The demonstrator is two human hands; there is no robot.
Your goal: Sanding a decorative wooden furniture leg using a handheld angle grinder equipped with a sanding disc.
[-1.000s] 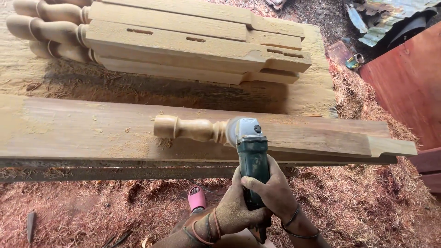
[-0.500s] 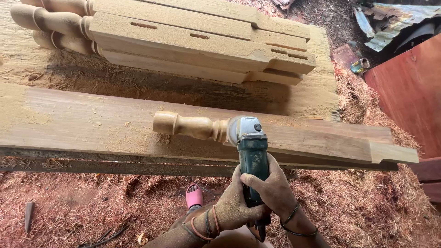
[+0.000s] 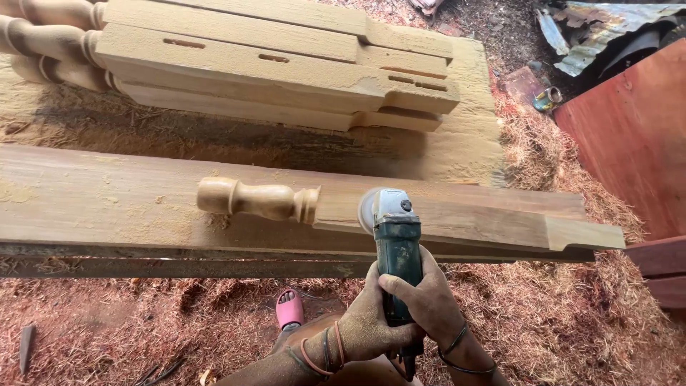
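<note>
A green angle grinder [image 3: 394, 243] points away from me, its disc against the square part of a turned wooden leg [image 3: 457, 221] lying on a long plank [image 3: 100, 207]. Both hands wrap the grinder's body: my left hand [image 3: 371, 325] from the left, my right hand [image 3: 425, 300] from the right, fingers overlapping. The leg's rounded, turned end [image 3: 254, 199] lies to the left of the disc. Both hands are dusted with sawdust.
Several finished turned legs [image 3: 271, 68] are stacked on a dusty slab behind the plank. Wood shavings [image 3: 107, 322] cover the ground. A pink sandal [image 3: 289, 309] shows below. A reddish board [image 3: 629, 136] stands at right, with scrap metal [image 3: 593, 36] behind.
The grinder's disc has slid to the right along the leg, off the turned beads and onto the square section. The view has swung to the left.
</note>
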